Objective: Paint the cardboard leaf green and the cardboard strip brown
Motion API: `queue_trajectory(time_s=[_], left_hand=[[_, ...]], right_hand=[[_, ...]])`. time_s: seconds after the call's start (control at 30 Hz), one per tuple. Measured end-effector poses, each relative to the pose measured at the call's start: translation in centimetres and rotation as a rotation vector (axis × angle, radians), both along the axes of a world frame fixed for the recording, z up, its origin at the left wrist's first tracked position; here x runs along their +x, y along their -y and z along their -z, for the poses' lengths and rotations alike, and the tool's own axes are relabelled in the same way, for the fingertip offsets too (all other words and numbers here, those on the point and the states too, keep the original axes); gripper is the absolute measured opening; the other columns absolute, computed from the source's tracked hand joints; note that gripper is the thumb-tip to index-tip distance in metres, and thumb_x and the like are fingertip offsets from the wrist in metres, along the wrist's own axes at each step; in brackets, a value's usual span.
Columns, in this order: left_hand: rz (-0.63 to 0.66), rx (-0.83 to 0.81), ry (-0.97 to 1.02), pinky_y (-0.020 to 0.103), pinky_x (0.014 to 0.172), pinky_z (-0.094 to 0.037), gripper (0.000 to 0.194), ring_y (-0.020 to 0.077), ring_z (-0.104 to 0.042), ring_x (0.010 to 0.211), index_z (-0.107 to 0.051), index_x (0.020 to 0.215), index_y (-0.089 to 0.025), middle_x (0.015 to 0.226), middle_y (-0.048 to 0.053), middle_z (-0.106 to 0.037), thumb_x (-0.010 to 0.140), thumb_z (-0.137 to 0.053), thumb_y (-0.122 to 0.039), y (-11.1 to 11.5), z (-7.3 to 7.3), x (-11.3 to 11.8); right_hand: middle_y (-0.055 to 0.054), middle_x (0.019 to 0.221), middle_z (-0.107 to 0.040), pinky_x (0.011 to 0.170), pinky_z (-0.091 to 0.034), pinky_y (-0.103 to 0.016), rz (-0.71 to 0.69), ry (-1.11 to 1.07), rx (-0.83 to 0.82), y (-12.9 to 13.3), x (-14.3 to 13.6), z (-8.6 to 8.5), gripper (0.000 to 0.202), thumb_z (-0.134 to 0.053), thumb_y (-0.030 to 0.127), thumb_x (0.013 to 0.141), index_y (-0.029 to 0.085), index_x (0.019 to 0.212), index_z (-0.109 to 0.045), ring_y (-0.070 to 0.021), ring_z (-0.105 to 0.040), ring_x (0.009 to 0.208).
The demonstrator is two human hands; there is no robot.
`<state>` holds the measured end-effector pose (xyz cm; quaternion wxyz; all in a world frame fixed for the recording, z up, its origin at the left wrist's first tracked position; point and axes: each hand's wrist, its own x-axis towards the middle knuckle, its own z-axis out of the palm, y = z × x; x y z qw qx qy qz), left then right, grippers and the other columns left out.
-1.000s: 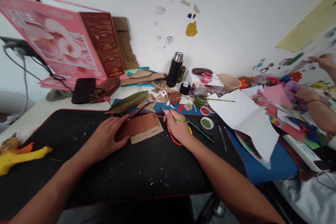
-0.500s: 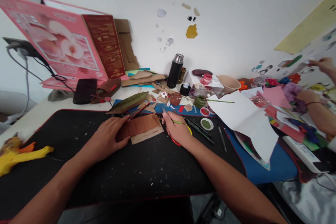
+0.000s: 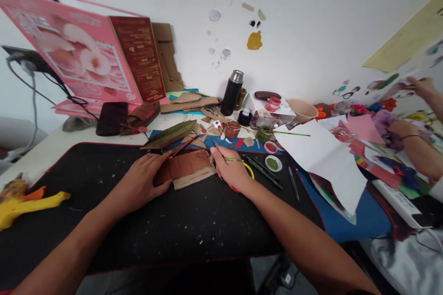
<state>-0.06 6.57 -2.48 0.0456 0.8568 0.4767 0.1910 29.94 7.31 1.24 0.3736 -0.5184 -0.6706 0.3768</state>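
Observation:
A strip of cardboard (image 3: pixel 188 167) lies on the black mat, most of it painted reddish brown, with a bare tan band along its near edge. My left hand (image 3: pixel 147 175) holds its left end between thumb and fingers. At the right end, my right hand (image 3: pixel 228 166) is closed around a thin green-handled paintbrush (image 3: pixel 234 160); its tip is hard to make out. Partly beneath that hand shows a red and yellow loop (image 3: pixel 249 170). Beyond the hands stand a jar of brown paint (image 3: pixel 232 129) and a jar of green paint (image 3: pixel 265 133).
Dark pens (image 3: pixel 265 173) and a lid with green paint (image 3: pixel 273 163) lie right of my hand. A large leaf (image 3: pixel 169 134), cardboard scraps and a black flask (image 3: pixel 231 93) are behind. White paper (image 3: pixel 321 152) covers the right side. Another person's hands (image 3: pixel 404 128) are at far right.
My right hand has shifted slightly left, toward the cardboard's right end, with the paintbrush in it. The left hand and the cardboard stay put.

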Motion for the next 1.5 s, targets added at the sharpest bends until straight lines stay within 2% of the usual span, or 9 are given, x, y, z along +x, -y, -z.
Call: queue_trajectory(time_s=[0.2,0.47,0.6,0.93,1.17,1.4,1.5], left_hand=[[0.000,-0.001,0.017,0.054,0.113,-0.047,0.070,0.0373,-0.065,0.126,-0.048,0.156,-0.017,0.133,0.017,-0.072,0.095,-0.061,-0.047,0.0,-0.1,0.0],[0.005,-0.001,0.004,0.055,0.114,-0.047,0.071,0.0384,-0.064,0.128,-0.048,0.156,-0.014,0.135,0.020,-0.071,0.096,-0.060,-0.049,-0.1,0.0,0.0],[-0.015,-0.010,0.027,0.056,0.113,-0.047,0.071,0.0387,-0.065,0.127,-0.050,0.156,-0.018,0.133,0.017,-0.073,0.093,-0.062,-0.049,0.0,0.0,0.1],[-0.003,-0.003,0.017,0.054,0.112,-0.048,0.071,0.0382,-0.065,0.126,-0.051,0.155,-0.015,0.131,0.017,-0.073,0.093,-0.061,-0.048,0.0,-0.3,0.1],[-0.006,-0.006,0.036,0.054,0.112,-0.048,0.071,0.0377,-0.065,0.125,-0.050,0.156,-0.018,0.132,0.016,-0.073,0.093,-0.062,-0.049,-0.1,0.0,0.0],[0.011,0.015,0.008,0.055,0.112,-0.048,0.071,0.0384,-0.064,0.126,-0.049,0.157,-0.015,0.133,0.018,-0.072,0.096,-0.060,-0.049,0.0,0.1,-0.1],[0.013,0.021,0.000,0.053,0.112,-0.048,0.071,0.0379,-0.064,0.126,-0.049,0.156,-0.013,0.133,0.019,-0.071,0.096,-0.061,-0.049,0.0,0.0,-0.1]], right_hand=[[0.006,0.049,-0.048,0.056,-0.041,-0.027,-0.024,0.025,-0.002,0.5,0.1,-0.3,0.045,-0.044,0.053,0.111,0.025,0.079,-0.059,-0.0154,-0.054,0.047],[0.004,0.053,-0.050,0.059,-0.042,-0.027,0.026,0.069,0.071,-0.8,-0.3,0.1,0.043,-0.043,0.050,0.111,0.026,0.079,-0.059,-0.0177,-0.059,0.055],[0.004,0.053,-0.049,0.058,-0.042,-0.027,0.033,0.058,0.067,-0.9,-0.4,0.2,0.044,-0.042,0.053,0.111,0.027,0.079,-0.057,-0.0189,-0.059,0.057],[0.002,0.056,-0.055,0.056,-0.041,-0.027,0.036,0.017,0.014,-0.4,-0.4,0.3,0.045,-0.044,0.056,0.110,0.026,0.079,-0.059,-0.0185,-0.060,0.057],[0.002,0.061,-0.056,0.063,-0.044,-0.028,-0.016,0.057,0.084,-0.9,-1.4,0.2,0.043,-0.043,0.050,0.111,0.026,0.079,-0.059,-0.0194,-0.063,0.065],[0.000,0.070,-0.063,0.075,-0.044,-0.029,0.006,0.140,0.196,-1.1,-0.2,0.2,0.043,-0.043,0.045,0.111,0.024,0.076,-0.058,-0.0184,-0.065,0.072],[0.000,0.069,-0.062,0.074,-0.043,-0.029,0.027,0.156,0.207,-1.0,0.3,0.2,0.043,-0.043,0.044,0.111,0.024,0.076,-0.058,-0.0188,-0.063,0.071]])
